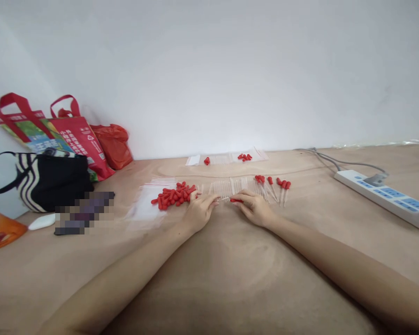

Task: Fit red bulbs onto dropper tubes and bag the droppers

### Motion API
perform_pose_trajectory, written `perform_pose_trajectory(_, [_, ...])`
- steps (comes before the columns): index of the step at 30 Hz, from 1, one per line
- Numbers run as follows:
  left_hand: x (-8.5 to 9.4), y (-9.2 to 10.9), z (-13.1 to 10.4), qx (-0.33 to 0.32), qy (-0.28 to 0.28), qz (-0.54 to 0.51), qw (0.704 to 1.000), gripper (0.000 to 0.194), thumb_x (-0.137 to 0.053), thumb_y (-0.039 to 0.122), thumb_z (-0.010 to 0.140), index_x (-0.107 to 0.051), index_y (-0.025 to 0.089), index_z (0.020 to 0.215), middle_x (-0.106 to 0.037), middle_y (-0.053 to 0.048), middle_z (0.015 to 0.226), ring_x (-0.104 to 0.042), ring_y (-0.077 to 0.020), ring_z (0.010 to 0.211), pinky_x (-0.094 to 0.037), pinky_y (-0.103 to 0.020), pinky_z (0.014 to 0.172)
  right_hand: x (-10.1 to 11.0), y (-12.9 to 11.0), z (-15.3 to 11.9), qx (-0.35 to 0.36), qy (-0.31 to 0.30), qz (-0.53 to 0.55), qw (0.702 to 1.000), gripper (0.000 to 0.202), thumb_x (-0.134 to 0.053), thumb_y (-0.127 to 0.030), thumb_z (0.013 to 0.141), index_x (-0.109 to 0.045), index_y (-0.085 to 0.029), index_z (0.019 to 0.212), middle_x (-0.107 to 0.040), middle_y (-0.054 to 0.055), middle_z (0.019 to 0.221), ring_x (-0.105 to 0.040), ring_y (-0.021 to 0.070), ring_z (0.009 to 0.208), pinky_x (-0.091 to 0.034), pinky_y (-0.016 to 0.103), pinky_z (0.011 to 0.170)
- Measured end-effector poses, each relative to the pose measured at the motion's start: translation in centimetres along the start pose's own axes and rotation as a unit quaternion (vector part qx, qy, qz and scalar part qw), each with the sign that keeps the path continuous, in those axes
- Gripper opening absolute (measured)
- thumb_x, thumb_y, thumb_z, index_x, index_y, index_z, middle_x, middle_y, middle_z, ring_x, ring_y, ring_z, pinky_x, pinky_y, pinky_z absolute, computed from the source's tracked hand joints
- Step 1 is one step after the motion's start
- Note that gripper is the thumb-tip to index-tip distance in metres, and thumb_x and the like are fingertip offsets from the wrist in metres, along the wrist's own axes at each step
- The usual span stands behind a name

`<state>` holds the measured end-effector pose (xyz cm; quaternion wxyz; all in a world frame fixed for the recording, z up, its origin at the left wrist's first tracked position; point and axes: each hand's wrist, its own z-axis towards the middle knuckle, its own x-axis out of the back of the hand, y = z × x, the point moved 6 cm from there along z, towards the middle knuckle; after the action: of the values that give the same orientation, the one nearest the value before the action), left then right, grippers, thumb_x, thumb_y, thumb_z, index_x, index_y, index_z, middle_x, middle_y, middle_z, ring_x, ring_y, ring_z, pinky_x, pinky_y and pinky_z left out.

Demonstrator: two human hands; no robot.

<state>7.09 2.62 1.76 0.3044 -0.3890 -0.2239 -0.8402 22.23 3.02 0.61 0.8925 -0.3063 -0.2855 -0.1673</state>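
Observation:
My left hand [199, 210] pinches one end of a thin clear tube [224, 199] just in front of a row of clear tubes [226, 186]. At the tube's other end, my right hand [253, 208] grips a small red rubber bulb [235, 200]. A pile of red bulbs [172, 196] lies left of my left hand, on clear plastic bags [139, 209]. Right of the row, several tubes with red bulbs on their ends [282, 184] lie on the wooden table [230, 279].
Near the wall are plastic bags with red bulbs [245, 157]. Shopping bags [77, 144] and a black bag [61, 179] stand at the left, with a white object [42, 222] in front. A power strip [384, 193] with grey cables lies at the right.

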Motion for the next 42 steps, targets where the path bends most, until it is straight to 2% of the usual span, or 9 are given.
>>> perform_pose_trajectory(11, [-0.4, 0.2, 0.0, -0.012, -0.009, -0.015, 1.0, 0.019, -0.041, 0.019, 0.087, -0.058, 0.02, 0.093, -0.068, -0.001, 0.086, -0.059, -0.0122, 0.072, -0.025, -0.033, 0.08, -0.1, -0.1, 0.0, -0.027, -0.017, 0.037, 0.999, 0.02, -0.045, -0.022, 0.082, -0.06, -0.018, 0.095, -0.062, 0.006, 0.084, -0.058, 0.014, 0.077, -0.047, 0.028, 0.071])
perform_pose_trajectory(18, [-0.4, 0.5, -0.1, -0.052, -0.002, -0.031, 0.998, 0.023, -0.039, 0.013, 0.086, -0.058, 0.02, 0.096, -0.067, 0.0, 0.082, -0.058, -0.0112, 0.073, -0.024, -0.033, 0.078, 0.0, -0.4, 0.0, -0.006, -0.018, 0.042, 0.999, 0.018, -0.045, -0.021, 0.082, -0.06, -0.018, 0.091, -0.061, 0.006, 0.082, -0.057, 0.0132, 0.075, -0.046, 0.027, 0.069])
perform_pose_trajectory(29, [-0.3, 1.4, -0.2, -0.11, 0.01, -0.004, 0.994, 0.03, -0.037, 0.003, 0.075, -0.057, 0.018, 0.091, -0.066, 0.0, 0.075, -0.056, -0.0119, 0.065, -0.024, -0.032, 0.067, 0.1, -1.0, -0.2, 0.035, -0.007, 0.058, 0.998, 0.015, -0.047, -0.025, 0.082, -0.061, -0.018, 0.084, -0.062, 0.005, 0.076, -0.058, 0.0124, 0.07, -0.046, 0.025, 0.064])
perform_pose_trajectory(42, [-0.7, 1.8, -0.2, -0.091, -0.031, 0.035, 0.995, 0.031, -0.035, 0.004, 0.074, -0.058, 0.018, 0.088, -0.066, -0.002, 0.073, -0.055, -0.014, 0.062, -0.026, -0.033, 0.066, -0.2, -1.6, -0.3, 0.057, -0.029, 0.003, 0.998, 0.018, -0.046, -0.027, 0.082, -0.061, -0.018, 0.081, -0.06, 0.006, 0.072, -0.055, 0.0134, 0.065, -0.045, 0.026, 0.059])
